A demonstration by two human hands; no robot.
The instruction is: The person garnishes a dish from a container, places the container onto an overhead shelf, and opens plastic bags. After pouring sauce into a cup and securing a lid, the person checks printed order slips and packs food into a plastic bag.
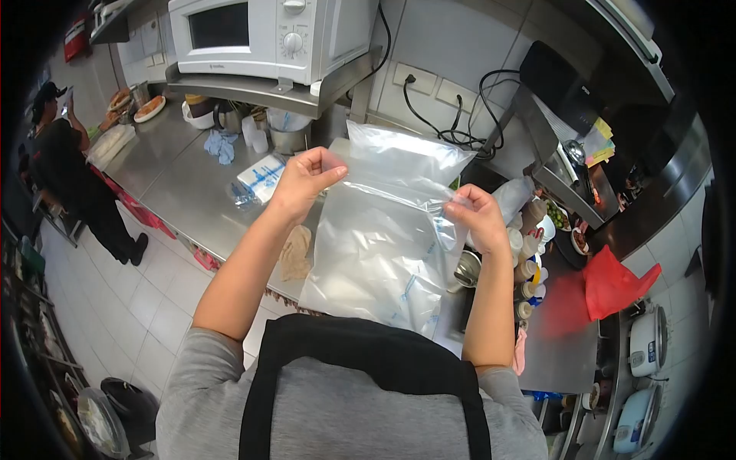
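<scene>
A large clear plastic bag point(376, 249) hangs in front of my chest, over the counter edge. My left hand point(309, 182) pinches its upper left side between thumb and fingers. On the opposite side, my right hand point(481, 218) grips the plastic near the upper right corner. Blue print shows low on the bag. Whitish, crinkled shapes show through it, but I cannot tell whether they are inside or behind. More clear plastic point(410, 153) lies just beyond the hands; whether it belongs to the same bag is unclear.
A microwave point(253, 38) stands on a shelf above the steel counter point(172, 153). Brown cloth point(295, 253) and a white-and-blue packet point(262, 175) lie left of the bag. Several bottles point(525, 270) crowd the right, near a red plastic bag point(617, 282). A person point(73, 169) stands far left.
</scene>
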